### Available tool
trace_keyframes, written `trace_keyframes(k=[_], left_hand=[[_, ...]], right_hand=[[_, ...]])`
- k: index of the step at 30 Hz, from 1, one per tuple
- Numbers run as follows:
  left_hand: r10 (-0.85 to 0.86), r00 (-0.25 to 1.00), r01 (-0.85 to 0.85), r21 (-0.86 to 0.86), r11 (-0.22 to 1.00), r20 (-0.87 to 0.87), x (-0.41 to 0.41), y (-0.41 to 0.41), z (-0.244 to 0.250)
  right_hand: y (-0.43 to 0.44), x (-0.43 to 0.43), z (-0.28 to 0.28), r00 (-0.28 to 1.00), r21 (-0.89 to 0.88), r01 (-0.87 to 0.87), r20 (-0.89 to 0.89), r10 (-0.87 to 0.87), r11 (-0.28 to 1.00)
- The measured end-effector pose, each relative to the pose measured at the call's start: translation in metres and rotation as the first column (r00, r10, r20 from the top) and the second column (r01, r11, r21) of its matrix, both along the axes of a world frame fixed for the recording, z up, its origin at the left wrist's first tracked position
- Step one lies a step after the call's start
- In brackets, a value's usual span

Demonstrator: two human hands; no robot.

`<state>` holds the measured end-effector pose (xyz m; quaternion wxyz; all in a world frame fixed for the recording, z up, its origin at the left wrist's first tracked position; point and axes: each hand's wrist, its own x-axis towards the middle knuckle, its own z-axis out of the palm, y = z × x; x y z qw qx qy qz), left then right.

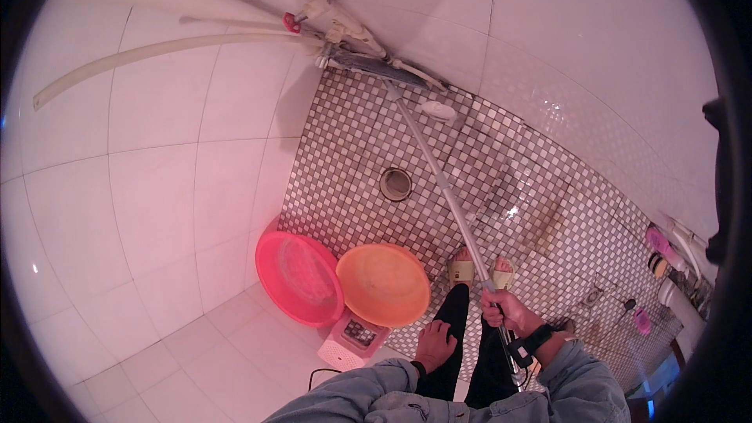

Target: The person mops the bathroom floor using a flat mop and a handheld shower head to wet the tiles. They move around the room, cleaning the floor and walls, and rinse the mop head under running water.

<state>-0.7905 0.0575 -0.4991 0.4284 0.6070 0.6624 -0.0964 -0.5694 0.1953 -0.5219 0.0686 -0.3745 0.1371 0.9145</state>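
My right hand is wrapped around the metal pole of a flat mop, near my body. The pole slants away across the mosaic-tiled floor. At its far end, the grey mop head lies along the foot of the wall, below the pipes. Holding nothing, my left hand rests on my dark trouser leg with its fingers somewhat apart. Just ahead of my sandals, a round drain opening sits in the floor, left of the pole. A white oval object lies right of the pole near the mop head.
To the left stand a pink basin and an orange basin, beside a pink plastic stool. Pipes with a red valve handle and a pale hose occupy the far corner. Pink slippers lie at right.
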Motion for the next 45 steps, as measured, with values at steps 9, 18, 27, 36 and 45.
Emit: trace_keyframes(k=[9,18,27,36,45], left_hand=[[-0.022,1.000,0.022,0.007,1.000,-0.016,-0.001,0.008,0.005],[-0.024,0.999,0.025,0.056,0.998,-0.025,-0.004,0.004,-0.002],[-0.046,0.998,0.049,0.074,0.996,-0.042,-0.003,0.003,0.000],[-0.027,0.999,0.029,0.061,0.998,-0.028,0.000,0.006,0.002],[-0.033,0.999,0.034,0.080,0.996,-0.007,0.001,0.007,0.006]], right_hand=[[0.018,-0.010,0.025,0.998,-0.037,0.022,-0.059,-0.024,0.999],[0.047,-0.015,0.066,0.997,-0.034,0.023,-0.066,-0.025,0.999],[0.058,-0.018,0.079,0.991,-0.045,0.064,-0.119,-0.069,0.997],[0.056,-0.015,0.074,0.995,-0.031,0.062,-0.081,-0.065,0.998],[0.040,0.016,0.036,1.000,-0.023,0.013,-0.023,-0.014,1.000]])
